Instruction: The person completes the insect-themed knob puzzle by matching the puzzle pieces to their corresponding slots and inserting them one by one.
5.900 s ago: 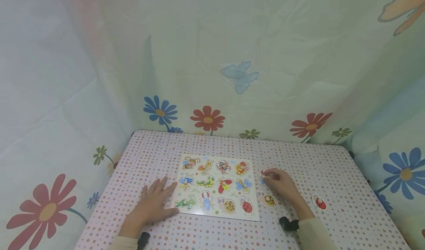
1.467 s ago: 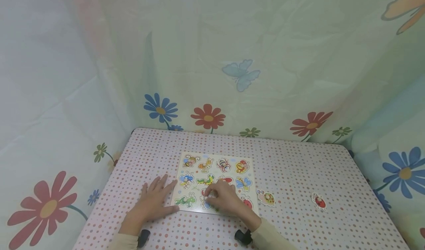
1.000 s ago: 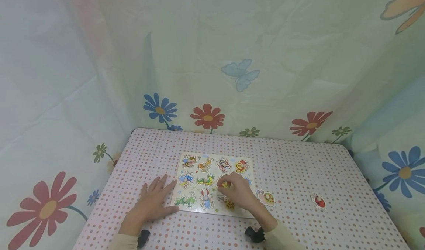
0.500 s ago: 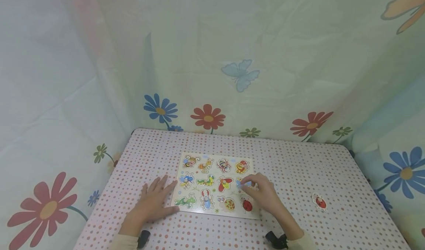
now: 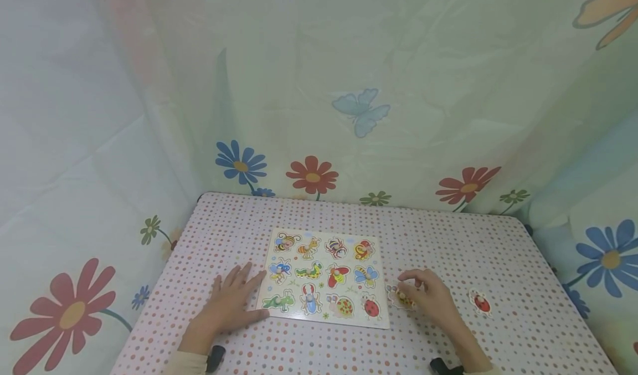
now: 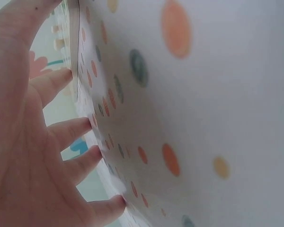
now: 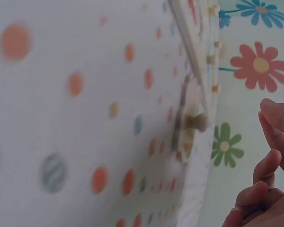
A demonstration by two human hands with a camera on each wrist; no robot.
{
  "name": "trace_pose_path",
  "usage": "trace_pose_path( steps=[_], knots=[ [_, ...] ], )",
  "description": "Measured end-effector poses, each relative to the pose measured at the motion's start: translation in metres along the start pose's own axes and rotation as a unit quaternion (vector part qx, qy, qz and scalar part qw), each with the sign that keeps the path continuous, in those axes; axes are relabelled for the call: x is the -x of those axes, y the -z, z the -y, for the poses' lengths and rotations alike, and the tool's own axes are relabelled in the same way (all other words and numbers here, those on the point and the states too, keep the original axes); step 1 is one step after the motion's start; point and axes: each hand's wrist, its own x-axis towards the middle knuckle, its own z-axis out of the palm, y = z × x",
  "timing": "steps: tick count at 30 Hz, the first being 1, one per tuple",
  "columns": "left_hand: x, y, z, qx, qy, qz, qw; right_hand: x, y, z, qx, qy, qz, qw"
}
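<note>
My left hand is spread at the left side of a wooden insect peg puzzle board, its thumb and index fingertip at the board's edge. In the left wrist view, its other fingertips touch the dotted tabletop. My right hand hovers over a loose snail piece just right of the board and partly covers it. The right wrist view shows that snail piece flat on the table, its wooden knob sticking up. The right fingers are loosely bent, apart from the knob, with nothing between them.
Farther right lies a loose ladybug piece. Among the board's insects is a blue beetle piece with a knob. Behind the dotted table hangs a flowered curtain.
Earliest, the right hand was at the beetle piece beside the board. The beetle now sits in the bottom row, and the right hand has moved rightward over the snail. The left hand stays put.
</note>
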Motion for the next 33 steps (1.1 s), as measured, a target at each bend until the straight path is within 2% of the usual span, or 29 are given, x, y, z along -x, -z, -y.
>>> trace_pose_path(
  steps=[3,12,21,33],
  knots=[
    [-0.001,0.0,0.0,-0.002,0.001,0.003,1.0,0.0,0.001,-0.009,-0.003,-0.022,0.007,1.0],
    [-0.001,0.001,-0.001,-0.001,-0.003,-0.002,1.0,-0.004,-0.002,-0.024,0.003,-0.103,0.069,0.992],
    [0.0,0.002,-0.002,0.003,0.001,0.0,1.0,-0.005,-0.003,-0.032,-0.026,-0.095,0.087,0.991],
    [0.002,0.002,-0.001,0.006,-0.004,-0.004,1.0,-0.003,-0.005,-0.028,-0.001,-0.093,0.099,0.991]
  ],
)
